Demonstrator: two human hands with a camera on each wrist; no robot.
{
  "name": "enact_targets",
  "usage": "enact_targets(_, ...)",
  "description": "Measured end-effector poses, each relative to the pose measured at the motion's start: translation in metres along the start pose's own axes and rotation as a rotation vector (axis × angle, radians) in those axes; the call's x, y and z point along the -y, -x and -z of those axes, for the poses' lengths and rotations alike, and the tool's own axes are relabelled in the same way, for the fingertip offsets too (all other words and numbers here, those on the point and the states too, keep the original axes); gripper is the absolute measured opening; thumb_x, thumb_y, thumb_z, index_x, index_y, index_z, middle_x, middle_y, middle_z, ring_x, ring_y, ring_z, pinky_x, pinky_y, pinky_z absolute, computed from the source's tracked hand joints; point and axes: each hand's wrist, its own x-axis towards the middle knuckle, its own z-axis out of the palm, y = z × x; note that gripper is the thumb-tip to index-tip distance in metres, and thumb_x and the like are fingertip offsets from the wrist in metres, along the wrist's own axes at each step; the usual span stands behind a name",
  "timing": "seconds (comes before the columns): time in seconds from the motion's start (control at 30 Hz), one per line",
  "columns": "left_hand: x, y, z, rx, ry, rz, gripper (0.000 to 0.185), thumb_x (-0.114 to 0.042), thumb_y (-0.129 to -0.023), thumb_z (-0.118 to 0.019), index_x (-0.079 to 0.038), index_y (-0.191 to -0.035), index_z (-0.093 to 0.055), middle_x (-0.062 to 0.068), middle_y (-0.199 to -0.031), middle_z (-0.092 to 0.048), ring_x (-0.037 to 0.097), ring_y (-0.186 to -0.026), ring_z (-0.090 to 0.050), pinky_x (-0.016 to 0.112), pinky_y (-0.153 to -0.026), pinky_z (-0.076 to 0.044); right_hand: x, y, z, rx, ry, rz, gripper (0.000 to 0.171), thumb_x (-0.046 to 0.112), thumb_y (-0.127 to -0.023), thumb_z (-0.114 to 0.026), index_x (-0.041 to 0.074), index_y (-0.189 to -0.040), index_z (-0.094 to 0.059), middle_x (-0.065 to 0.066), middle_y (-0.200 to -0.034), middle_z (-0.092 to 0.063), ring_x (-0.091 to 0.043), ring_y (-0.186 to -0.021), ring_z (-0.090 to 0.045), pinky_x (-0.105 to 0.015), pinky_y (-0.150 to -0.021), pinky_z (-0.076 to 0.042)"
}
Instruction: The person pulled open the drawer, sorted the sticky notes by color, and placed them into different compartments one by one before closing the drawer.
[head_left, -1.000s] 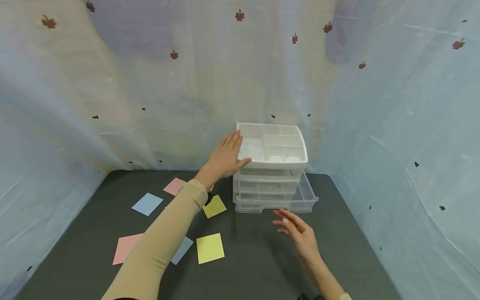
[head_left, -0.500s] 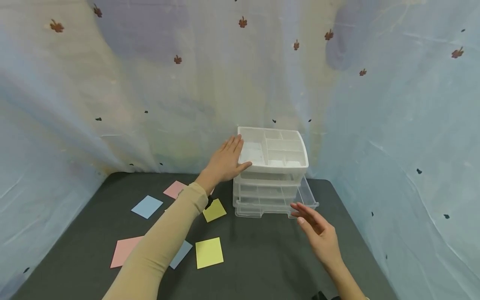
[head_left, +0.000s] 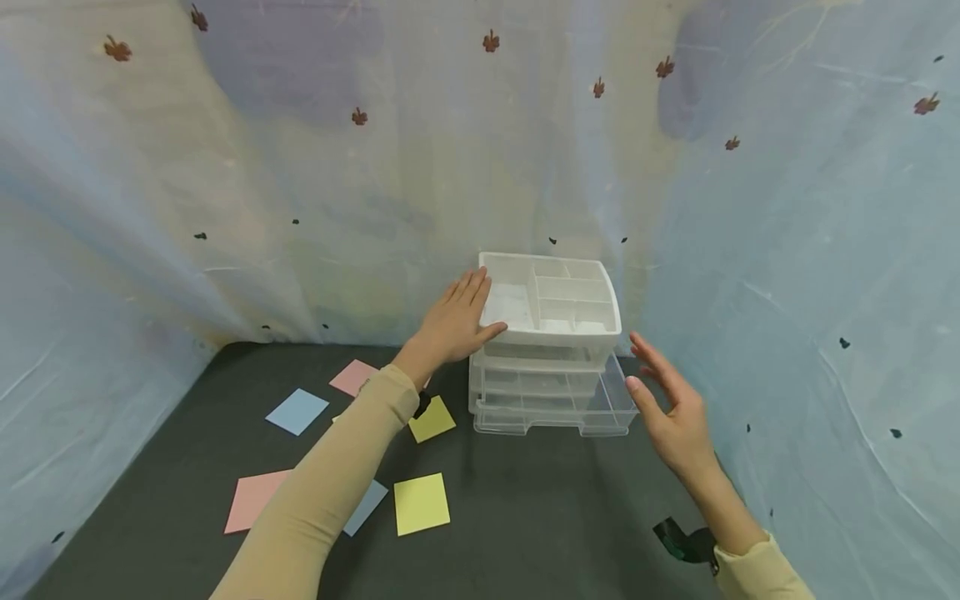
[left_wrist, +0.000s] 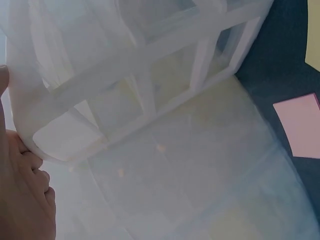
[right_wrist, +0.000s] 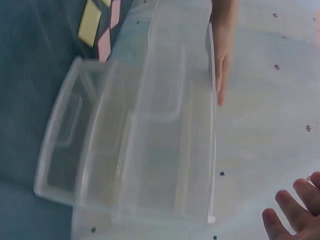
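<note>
Left hand (head_left: pixel 450 323) extended far, fingers straight and flat; right hand (head_left: pixel 675 412) raised at right, fingers spread, palm facing left.

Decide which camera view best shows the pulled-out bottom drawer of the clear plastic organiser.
The right wrist view: the bottom drawer fills the frame, sticking out from the organiser with its handle visible. The head view shows the drawer small, partly under the tiers above. The left wrist view shows only the organiser's side, not the drawer.

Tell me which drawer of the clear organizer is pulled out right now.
The bottom drawer of the organizer is the one: it juts forward past the frame, while the drawers above it sit flush. The left hand rests on the organizer's side; the right hand hovers open nearby.
</note>
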Motion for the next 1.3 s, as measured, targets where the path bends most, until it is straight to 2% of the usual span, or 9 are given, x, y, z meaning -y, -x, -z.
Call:
enact_targets(0.13, 0.000, 0.000, 0.000, -0.014, 0.012, 0.004, 0.091, -0.066, -0.106, -0.036, -0.007, -0.167, -0.007, 0.008, -0.175, 0.007, 0.027, -0.161, 0.005, 0.043, -0.129, -0.001, -0.009, -0.015, 0.005, 0.031, 0.127, -0.027, 0.065, 0.001, -0.098, -0.066, 0.015, -0.159, -0.045, -0.007, -0.159, -0.049, -0.019, -0.144, -0.048, -0.019, -0.114, -0.036)
enact_targets(0.3, 0.000, 0.002, -0.001, -0.047, 0.023, 0.009, 0.086, -0.063, -0.107, -0.039, -0.008, -0.167, -0.014, 0.007, -0.175, 0.000, 0.027, -0.161, 0.000, 0.046, -0.129, -0.005, -0.026, -0.026, 0.009, 0.118, 0.227, -0.087, 0.070, 0.018, -0.103, -0.064, 0.025, -0.165, -0.031, -0.003, -0.168, -0.034, -0.031, -0.152, -0.035, -0.046, -0.122, -0.032)
enact_targets(0.37, 0.001, 0.005, 0.000, -0.083, 0.031, 0.005, 0.081, -0.059, -0.108, -0.041, -0.008, -0.167, -0.020, 0.007, -0.175, -0.009, 0.027, -0.161, -0.007, 0.047, -0.129, -0.008, -0.033, -0.031, 0.009, 0.149, 0.230, -0.092, 0.072, 0.021, -0.104, -0.063, 0.025, -0.166, -0.027, -0.003, -0.169, -0.029, -0.034, -0.154, -0.030, -0.057, -0.121, -0.029)
enact_targets(0.53, 0.002, 0.015, 0.001, -0.220, 0.075, -0.012, 0.065, -0.046, -0.109, -0.048, -0.008, -0.161, -0.038, 0.009, -0.169, -0.031, 0.029, -0.157, -0.026, 0.048, -0.127, -0.018, -0.047, -0.046, 0.007, 0.232, 0.253, -0.119, 0.074, 0.028, -0.106, -0.061, 0.022, -0.168, -0.019, -0.004, -0.172, -0.020, -0.036, -0.156, -0.023, -0.065, -0.120, -0.025)
enact_targets(0.7, 0.000, 0.029, 0.002, -0.347, 0.145, -0.020, 0.056, -0.037, -0.109, -0.054, -0.007, -0.155, -0.047, 0.010, -0.163, -0.041, 0.030, -0.152, -0.036, 0.050, -0.124, -0.028, -0.057, -0.059, 0.004, 0.322, 0.280, -0.154, 0.078, 0.033, -0.107, -0.060, 0.021, -0.168, -0.014, -0.007, -0.174, -0.014, -0.039, -0.157, -0.019, -0.068, -0.118, -0.024)
enact_targets(0.87, -0.003, 0.044, 0.002, -0.411, 0.213, -0.018, 0.056, -0.035, -0.108, -0.056, -0.005, -0.155, -0.047, 0.012, -0.162, -0.043, 0.031, -0.150, -0.039, 0.051, -0.123, -0.030, -0.070, -0.070, 0.003, 0.395, 0.297, -0.179, 0.082, 0.035, -0.107, -0.059, 0.018, -0.169, -0.008, -0.011, -0.174, -0.009, -0.042, -0.158, -0.013, -0.069, -0.120, -0.019)
enact_targets(1.03, -0.001, 0.060, -0.005, -0.476, 0.301, -0.027, 0.055, -0.030, -0.106, -0.060, -0.005, -0.154, -0.049, 0.013, -0.161, -0.044, 0.031, -0.148, -0.041, 0.053, -0.122, -0.030, -0.086, -0.080, 0.003, 0.440, 0.328, -0.188, 0.085, 0.039, -0.108, -0.057, 0.014, -0.168, -0.003, -0.016, -0.174, -0.006, -0.044, -0.158, -0.009, -0.068, -0.122, -0.015)
enact_targets(1.17, 0.001, 0.073, -0.012, -0.497, 0.346, -0.029, 0.054, -0.030, -0.106, -0.060, -0.005, -0.154, -0.049, 0.012, -0.161, -0.045, 0.033, -0.146, -0.044, 0.055, -0.120, -0.033, -0.098, -0.085, 0.001, 0.452, 0.349, -0.176, 0.085, 0.038, -0.108, -0.056, 0.010, -0.168, -0.003, -0.018, -0.173, -0.006, -0.044, -0.158, -0.007, -0.066, -0.123, -0.013)
enact_targets(1.3, 0.008, 0.092, -0.022, -0.485, 0.353, 0.002, 0.054, -0.031, -0.106, -0.060, -0.008, -0.154, -0.050, 0.009, -0.161, -0.045, 0.033, -0.146, -0.045, 0.058, -0.117, -0.036, -0.108, -0.089, -0.002, 0.471, 0.381, -0.143, 0.084, 0.040, -0.108, -0.054, 0.005, -0.167, -0.005, -0.019, -0.173, -0.006, -0.042, -0.158, -0.006, -0.063, -0.125, -0.010)
